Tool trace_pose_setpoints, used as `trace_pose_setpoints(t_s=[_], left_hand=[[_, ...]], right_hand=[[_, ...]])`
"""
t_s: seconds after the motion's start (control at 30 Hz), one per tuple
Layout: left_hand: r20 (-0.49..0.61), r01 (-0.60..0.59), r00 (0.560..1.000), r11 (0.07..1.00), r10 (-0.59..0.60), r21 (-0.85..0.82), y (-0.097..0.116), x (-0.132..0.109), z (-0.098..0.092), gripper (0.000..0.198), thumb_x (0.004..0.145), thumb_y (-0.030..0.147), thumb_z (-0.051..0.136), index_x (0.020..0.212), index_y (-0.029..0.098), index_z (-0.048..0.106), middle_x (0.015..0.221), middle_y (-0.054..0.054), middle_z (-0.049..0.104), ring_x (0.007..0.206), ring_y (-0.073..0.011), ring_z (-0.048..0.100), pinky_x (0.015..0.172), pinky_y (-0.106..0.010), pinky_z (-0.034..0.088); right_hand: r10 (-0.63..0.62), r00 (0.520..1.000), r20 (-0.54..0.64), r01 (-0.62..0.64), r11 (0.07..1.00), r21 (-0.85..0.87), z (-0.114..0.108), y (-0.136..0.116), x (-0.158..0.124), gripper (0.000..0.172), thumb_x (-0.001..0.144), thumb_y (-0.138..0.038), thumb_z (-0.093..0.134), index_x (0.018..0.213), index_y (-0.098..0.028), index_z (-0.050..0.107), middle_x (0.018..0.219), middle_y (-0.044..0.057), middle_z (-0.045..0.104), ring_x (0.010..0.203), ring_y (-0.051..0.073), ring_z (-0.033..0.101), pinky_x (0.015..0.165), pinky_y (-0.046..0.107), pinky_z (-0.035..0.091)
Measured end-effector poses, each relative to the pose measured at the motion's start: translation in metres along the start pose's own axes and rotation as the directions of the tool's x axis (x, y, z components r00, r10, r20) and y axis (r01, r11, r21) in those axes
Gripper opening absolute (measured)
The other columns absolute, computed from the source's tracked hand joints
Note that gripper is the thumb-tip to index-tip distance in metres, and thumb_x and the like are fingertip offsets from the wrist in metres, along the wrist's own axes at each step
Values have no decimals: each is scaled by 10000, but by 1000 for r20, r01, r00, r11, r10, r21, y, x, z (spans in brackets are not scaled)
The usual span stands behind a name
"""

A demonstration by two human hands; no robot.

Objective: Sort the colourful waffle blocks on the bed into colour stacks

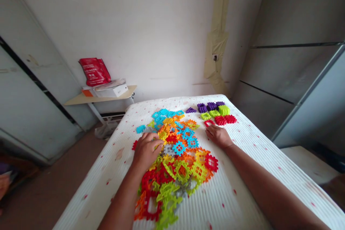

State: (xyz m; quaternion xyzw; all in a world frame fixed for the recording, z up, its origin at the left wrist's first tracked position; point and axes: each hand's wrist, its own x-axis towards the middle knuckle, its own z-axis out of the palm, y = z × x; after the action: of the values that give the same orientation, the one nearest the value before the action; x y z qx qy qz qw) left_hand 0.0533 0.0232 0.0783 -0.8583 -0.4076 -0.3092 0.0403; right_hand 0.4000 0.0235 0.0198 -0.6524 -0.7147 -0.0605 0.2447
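Note:
Interlocking plastic building pieces in many colours lie in a long loose pile (183, 147) down the middle of the bed. At the pile's left side rests my left hand (147, 149), palm down over some pieces, with a gap between thumb and fingers. I see nothing held in it. My right hand (219, 136) is to the right of the pile, its fingertips closed at the near edge of a red square frame piece (209, 123). Beyond it stand sorted groups: red pieces (225, 119), lime green pieces (215, 113) and purple pieces (211, 106).
The pieces lie on a white ribbed bed cover (242, 172) with small red marks. Behind left, a small table (129, 91) carries a white box (115, 91) and a red bag (94, 72). Grey cabinets (285, 72) stand at the right; a wall closes the far side.

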Motion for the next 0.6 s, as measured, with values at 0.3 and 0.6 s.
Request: trace_pose_setpoints(t_s=[0.3, 0.6], left_hand=[[198, -52, 980, 970, 4, 239, 30, 36, 19, 105, 733, 199, 609, 735, 238, 707, 888, -92, 605, 934, -264, 497, 774, -391, 361], [316, -48, 946, 931, -74, 362, 38, 44, 35, 192, 781, 199, 514, 721, 219, 695, 927, -91, 617, 954, -263, 498, 794, -395, 335]], right_hand=[[-139, 983, 116, 154, 979, -130, -2, 1, 1, 327, 911, -259, 348, 750, -176, 621, 787, 54, 613, 673, 117, 526, 602, 227, 331], [-171, 984, 40, 175, 974, -144, 4, 3, 1, 320, 910, -247, 361, 703, -169, 593, 734, 42, 604, 621, 103, 500, 569, 223, 320]])
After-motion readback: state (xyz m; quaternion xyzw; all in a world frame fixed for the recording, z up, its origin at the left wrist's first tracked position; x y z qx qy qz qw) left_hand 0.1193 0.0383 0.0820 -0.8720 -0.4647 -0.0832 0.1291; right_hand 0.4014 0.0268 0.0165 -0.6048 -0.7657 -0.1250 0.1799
